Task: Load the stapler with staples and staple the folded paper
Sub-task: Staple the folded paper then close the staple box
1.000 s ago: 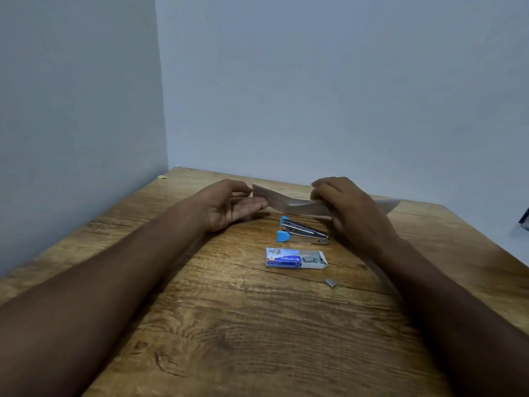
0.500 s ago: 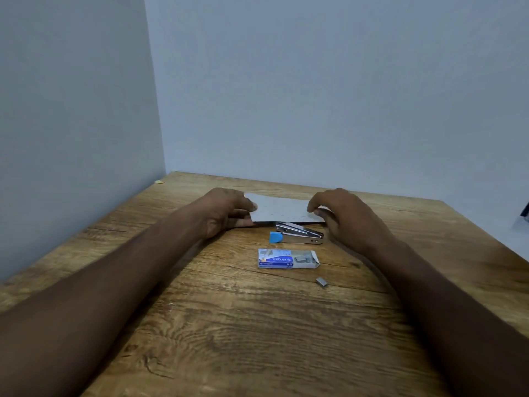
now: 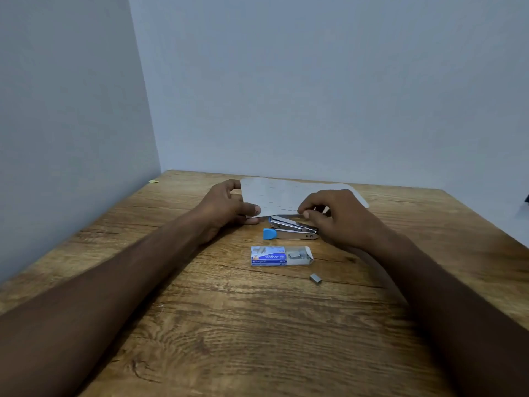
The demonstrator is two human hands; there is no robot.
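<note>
A white paper [image 3: 274,196] is held tilted above the wooden table [image 3: 257,325], its near edge raised. My left hand [image 3: 229,210] pinches the paper's near left corner. My right hand [image 3: 337,216] pinches its near edge further right. Just in front of the paper lies a small metal stapler [image 3: 292,224] with a blue end [image 3: 269,234], on the table and untouched. Nearer to me lies an open blue staple box [image 3: 279,256] with staple strips showing at its right end. A loose strip of staples [image 3: 315,278] rests to the box's lower right.
Two plain walls meet at the table's far left corner. A small yellow scrap [image 3: 153,181] lies by the left wall. The table's right edge runs diagonally at the right. A dark object [image 3: 526,198] peeks in at the far right.
The paper went from a flat fold held edge-on to a sheet with its face turned toward me, and both hands have shifted their pinch to its near edge. The view also moved.
</note>
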